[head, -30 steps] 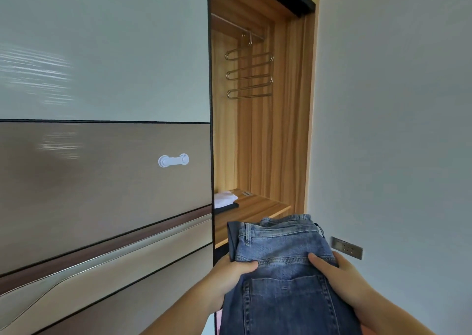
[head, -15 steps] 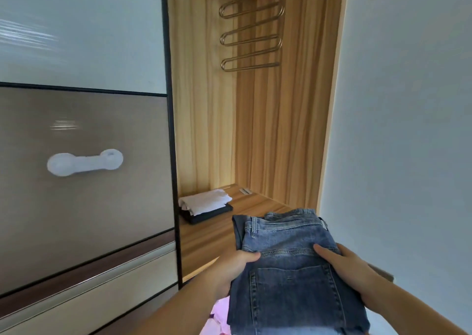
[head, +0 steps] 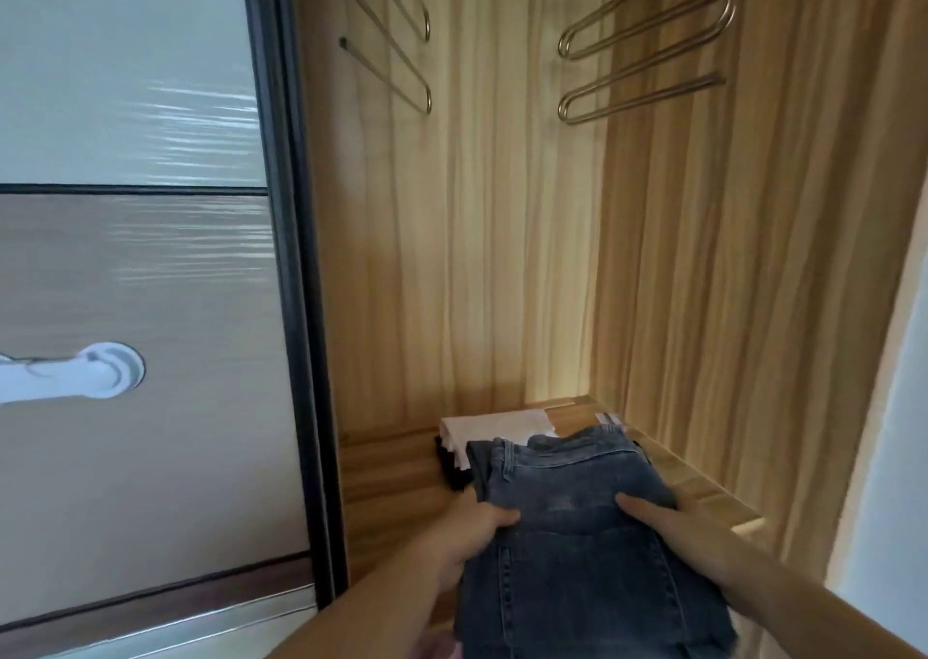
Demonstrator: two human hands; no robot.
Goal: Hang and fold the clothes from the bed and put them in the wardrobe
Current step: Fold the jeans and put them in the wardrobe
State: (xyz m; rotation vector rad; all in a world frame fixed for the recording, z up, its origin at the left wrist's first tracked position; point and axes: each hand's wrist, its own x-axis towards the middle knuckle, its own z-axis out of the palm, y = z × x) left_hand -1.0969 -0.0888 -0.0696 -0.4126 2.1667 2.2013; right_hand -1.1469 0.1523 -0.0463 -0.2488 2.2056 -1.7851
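Note:
Folded blue jeans [head: 577,533] are held between both hands over the wooden wardrobe shelf [head: 391,477]. My left hand [head: 469,533] grips their left edge, thumb on top. My right hand [head: 673,523] grips the right edge, thumb on top. The waistband end reaches over a folded white garment [head: 494,425] that lies on a dark folded one [head: 449,470] at the back of the shelf.
Metal multi-bar trouser hangers [head: 648,46] hang above the shelf, with another hanger [head: 396,41] near the left wall. The sliding door [head: 140,282] with a white handle [head: 70,372] stands to the left. A pale wall [head: 899,407] borders the right side.
I have moved closer to the wardrobe. The jeans have travelled forward over the shelf and now overlap the white and dark folded stack.

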